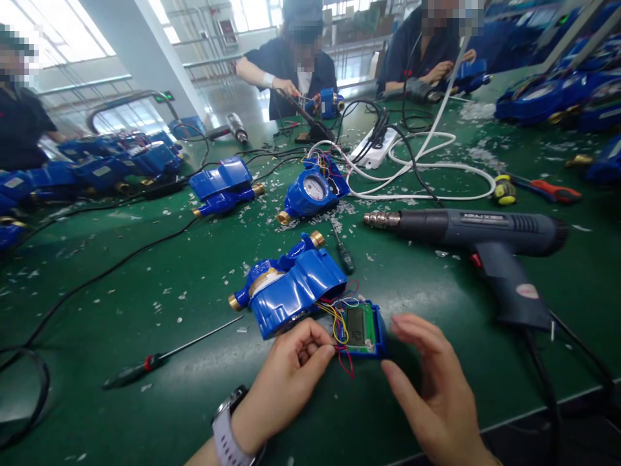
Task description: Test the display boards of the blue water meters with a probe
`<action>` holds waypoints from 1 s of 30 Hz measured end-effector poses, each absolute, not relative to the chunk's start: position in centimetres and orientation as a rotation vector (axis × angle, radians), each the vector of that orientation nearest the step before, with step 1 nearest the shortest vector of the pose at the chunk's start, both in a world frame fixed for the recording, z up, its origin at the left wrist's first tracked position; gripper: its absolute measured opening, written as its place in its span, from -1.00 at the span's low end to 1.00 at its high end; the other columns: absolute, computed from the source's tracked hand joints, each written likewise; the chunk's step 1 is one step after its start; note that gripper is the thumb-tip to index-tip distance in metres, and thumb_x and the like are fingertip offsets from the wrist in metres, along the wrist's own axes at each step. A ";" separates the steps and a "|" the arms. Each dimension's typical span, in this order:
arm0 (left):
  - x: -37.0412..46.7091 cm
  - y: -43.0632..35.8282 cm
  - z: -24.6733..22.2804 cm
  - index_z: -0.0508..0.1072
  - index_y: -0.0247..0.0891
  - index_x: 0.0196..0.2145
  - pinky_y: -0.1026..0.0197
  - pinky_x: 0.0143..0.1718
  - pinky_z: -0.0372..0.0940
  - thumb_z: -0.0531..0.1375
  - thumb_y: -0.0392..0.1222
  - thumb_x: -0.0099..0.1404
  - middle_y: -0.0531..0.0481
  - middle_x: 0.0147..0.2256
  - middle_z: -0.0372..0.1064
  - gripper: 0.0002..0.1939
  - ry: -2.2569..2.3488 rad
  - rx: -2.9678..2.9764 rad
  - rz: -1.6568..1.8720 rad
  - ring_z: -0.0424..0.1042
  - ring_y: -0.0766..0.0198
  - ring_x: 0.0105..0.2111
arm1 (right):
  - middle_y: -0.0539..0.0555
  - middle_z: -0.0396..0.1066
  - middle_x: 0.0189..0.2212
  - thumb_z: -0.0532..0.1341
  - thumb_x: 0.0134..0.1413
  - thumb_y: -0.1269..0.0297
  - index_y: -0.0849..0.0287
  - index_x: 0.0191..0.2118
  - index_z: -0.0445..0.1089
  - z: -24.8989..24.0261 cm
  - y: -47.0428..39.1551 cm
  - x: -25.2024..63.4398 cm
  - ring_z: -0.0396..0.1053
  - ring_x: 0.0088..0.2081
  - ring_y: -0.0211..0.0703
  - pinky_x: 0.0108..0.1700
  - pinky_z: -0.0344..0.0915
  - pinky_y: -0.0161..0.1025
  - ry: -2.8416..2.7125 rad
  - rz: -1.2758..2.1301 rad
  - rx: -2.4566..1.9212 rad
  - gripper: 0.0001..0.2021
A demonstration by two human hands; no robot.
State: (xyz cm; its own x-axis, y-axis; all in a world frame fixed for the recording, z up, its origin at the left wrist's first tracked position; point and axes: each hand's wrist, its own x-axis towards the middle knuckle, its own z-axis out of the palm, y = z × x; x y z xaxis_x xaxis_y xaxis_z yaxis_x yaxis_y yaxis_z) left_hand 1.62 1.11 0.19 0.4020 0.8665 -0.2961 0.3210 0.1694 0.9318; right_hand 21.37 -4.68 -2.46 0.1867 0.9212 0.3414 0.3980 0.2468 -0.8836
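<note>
In front of me a blue water meter (301,285) with brass ends lies on its side. Yellow, red and white wires (342,323) run from it to a blue cover holding a green circuit board with a grey display (356,325). My left hand (303,356), a watch on its wrist, is closed in a pinch beside the board's left edge, by the red wires. Whatever is between its fingertips is too small to make out. At the board's right side my right hand (431,382) is open, thumb and fingers apart, with nothing in it.
A heat gun (466,233) lies at right, a long screwdriver (165,359) at left. Beyond are a short screwdriver (345,255), more meters (310,191), a power strip (373,147), cables, a tape measure (505,189) and plastic scraps. Co-workers sit across the table.
</note>
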 end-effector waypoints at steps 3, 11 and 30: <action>1.5 1.3 0.5 0.35 -0.29 -0.34 0.29 -0.43 0.13 0.11 -0.09 0.32 0.08 -0.48 0.24 -0.80 1.115 1.416 0.548 0.20 0.34 -0.47 | 0.13 0.00 0.29 0.21 0.21 0.23 -0.07 0.31 -0.06 -1.9 -3.1 22.7 -0.02 0.29 0.07 0.28 -0.07 0.22 -1.502 1.028 -1.369 -0.37; 1.3 1.5 1.3 0.32 -0.30 -0.36 0.30 -0.41 0.18 0.13 -0.05 0.31 0.09 -0.48 0.25 -0.76 1.013 1.373 0.620 0.25 0.37 -0.48 | 0.12 -0.06 0.33 0.28 0.15 0.19 -0.08 0.36 -0.12 -1.2 -0.7 23.6 -0.07 0.31 0.02 0.31 -0.12 0.14 -1.532 1.376 -1.224 -0.24; 1.9 0.3 1.4 0.34 -0.31 -0.22 0.39 -0.55 0.21 0.18 -0.05 0.28 0.00 -0.52 0.45 -0.74 0.981 1.130 0.744 0.31 0.43 -0.60 | 0.21 -0.01 0.31 0.20 0.22 0.02 -0.04 0.31 -0.02 -1.4 -1.8 22.9 0.03 0.27 0.08 0.24 0.02 0.14 -1.408 1.416 -1.183 -0.37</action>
